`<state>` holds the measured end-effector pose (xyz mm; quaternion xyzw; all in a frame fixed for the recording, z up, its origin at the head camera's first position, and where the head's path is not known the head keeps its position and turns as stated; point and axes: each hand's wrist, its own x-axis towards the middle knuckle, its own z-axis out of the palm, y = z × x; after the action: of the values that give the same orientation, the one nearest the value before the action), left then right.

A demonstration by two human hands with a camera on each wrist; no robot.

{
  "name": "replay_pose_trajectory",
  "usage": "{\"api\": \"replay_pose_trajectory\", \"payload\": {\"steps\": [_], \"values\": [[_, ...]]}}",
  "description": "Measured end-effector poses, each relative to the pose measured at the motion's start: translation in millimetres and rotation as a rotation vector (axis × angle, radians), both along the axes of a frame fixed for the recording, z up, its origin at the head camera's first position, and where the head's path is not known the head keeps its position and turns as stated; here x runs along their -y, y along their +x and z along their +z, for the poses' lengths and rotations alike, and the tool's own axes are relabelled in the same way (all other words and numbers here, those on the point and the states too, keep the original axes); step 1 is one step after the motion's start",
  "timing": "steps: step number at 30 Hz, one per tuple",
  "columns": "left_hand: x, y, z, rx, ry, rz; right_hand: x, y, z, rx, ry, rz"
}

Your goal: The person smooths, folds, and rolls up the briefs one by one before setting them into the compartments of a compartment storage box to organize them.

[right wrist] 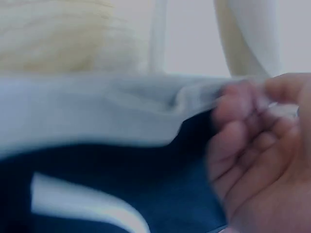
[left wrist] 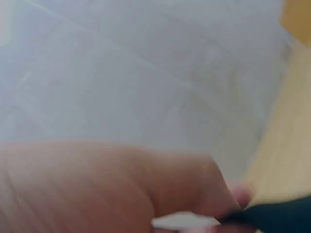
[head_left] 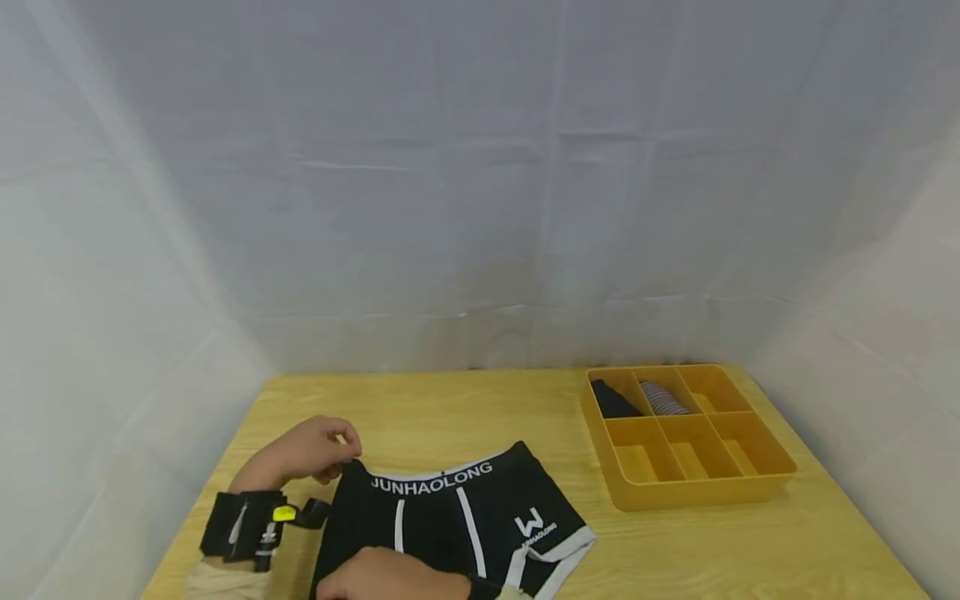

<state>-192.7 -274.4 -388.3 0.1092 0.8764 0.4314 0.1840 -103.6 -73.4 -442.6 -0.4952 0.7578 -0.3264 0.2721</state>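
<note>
A pair of black boxer briefs [head_left: 442, 517] with white trim and white lettering on the waistband lies spread over the table. At its upper left waistband corner, my left hand [head_left: 311, 450] pinches the fabric between thumb and fingers. My right hand [head_left: 390, 575] reaches across the front of the briefs to their lower left. In the right wrist view, the right hand [right wrist: 262, 150] pinches the grey-white hem [right wrist: 97, 111] at the leg edge. The left wrist view shows the left hand [left wrist: 107, 184] with dark cloth [left wrist: 282, 216] at its fingertips.
A yellow organizer box [head_left: 701, 492] with several compartments stands at the right of the wooden table [head_left: 450, 400]. A folded black cloth [head_left: 613, 402] and a striped cloth [head_left: 663, 398] lie in two back compartments. White sheeting [head_left: 480, 208] surrounds the table's back and sides.
</note>
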Motion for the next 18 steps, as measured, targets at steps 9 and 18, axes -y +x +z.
{"api": "replay_pose_trajectory", "payload": {"steps": [9,18], "values": [[-41.3,-11.8,18.2,-0.123,0.096,-0.063,-105,-30.8,27.4,0.214,-0.518,0.091],[-122.8,-26.2,-1.0,-0.338,0.011,-0.086,-216,-55.6,29.7,0.227,-0.343,-0.090]]}}
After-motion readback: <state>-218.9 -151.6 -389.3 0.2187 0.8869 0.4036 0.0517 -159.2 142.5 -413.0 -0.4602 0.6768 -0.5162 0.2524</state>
